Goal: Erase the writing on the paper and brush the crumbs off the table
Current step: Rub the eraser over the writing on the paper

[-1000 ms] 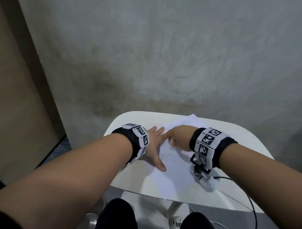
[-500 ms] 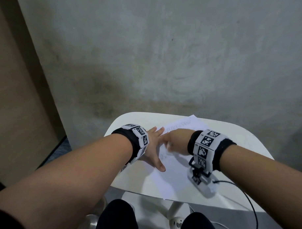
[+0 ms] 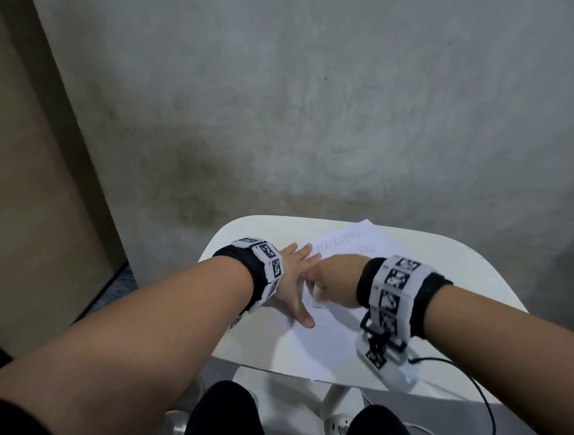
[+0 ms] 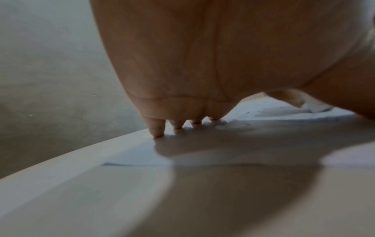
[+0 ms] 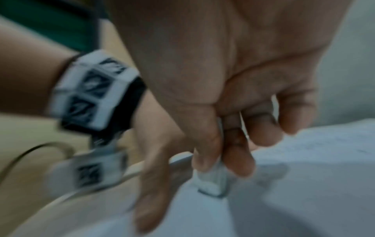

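- left hand [image 3: 291, 282] flat, fingers spread, pinning the paper [image 3: 327, 342] on the white table [image 3: 472, 289]
- right hand [image 5: 233, 112] pinching a white eraser [image 5: 211, 182] against the sheet

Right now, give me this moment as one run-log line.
left hand: flat on paper | right hand: pinches eraser, on paper | writing: remains at far edge

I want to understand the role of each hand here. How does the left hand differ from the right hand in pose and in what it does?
The left hand lies spread, fingers straight, pressing the paper flat; the right hand has curled fingers. The left hand holds nothing; the right hand pinches a white eraser whose end touches the sheet. In the right wrist view the right hand is motion-blurred. Both are over the paper on the white table, and both wrists wear marker bands.
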A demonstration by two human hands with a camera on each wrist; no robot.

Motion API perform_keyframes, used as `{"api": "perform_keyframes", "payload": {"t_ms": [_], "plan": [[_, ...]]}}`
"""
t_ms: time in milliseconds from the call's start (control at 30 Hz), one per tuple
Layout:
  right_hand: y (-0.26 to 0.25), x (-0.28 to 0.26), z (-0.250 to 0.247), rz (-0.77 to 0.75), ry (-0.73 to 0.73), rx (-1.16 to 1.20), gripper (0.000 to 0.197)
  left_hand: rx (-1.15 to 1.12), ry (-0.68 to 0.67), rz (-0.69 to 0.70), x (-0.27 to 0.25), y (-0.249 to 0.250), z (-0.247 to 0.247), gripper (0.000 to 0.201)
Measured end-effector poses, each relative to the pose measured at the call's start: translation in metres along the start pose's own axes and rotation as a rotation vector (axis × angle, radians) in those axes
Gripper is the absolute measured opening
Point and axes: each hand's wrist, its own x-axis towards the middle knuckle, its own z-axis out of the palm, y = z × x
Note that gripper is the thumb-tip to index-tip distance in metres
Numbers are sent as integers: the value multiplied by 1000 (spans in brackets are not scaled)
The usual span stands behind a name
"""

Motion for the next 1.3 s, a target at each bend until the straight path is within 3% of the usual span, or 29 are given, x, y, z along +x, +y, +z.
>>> {"api": "perform_keyframes", "payload": {"t_ms": [100,233,367,467,533,667,733,800,900,1000,1133,1300], "plan": [[11,2,-5,156,-9,-16,34,18,-14,-3,-1,1,-1,132],[-7,-4,2,1,27,-45,32,-18,-7,-12,1,0,0,134],[11,-2,-6,152,16,-60,30,8,-1,-10,3,-2,3,135],[-5,-6,-1,44,67,7,32,-13,-7,-15,2,-1,1,134],[-10,-7,-1,20,10,29,39,-14,-17,-16,1,-1,1,135],[15,18,-5,210,16,3,34,-15,-9,-6,-3,-1,2,138],[13,19,-2,194,-31,20,36,-4,-15,-8,-12,0,0,133],[15,15,1,171,34,85,24,19,-1,-28,-25,6,1,124],[27,8,0,192,97,208,7,-23,35,-138,-37,8,8,125],[15,7,0,190,90,134,7,-108,22,-167,-43,7,13,126],[-16,4,5,41,-10,13,30,-112,18,-146,-43,8,11,125],[-3,4,2,144,93,29,20,-114,-20,-155,-36,3,17,135]]}}
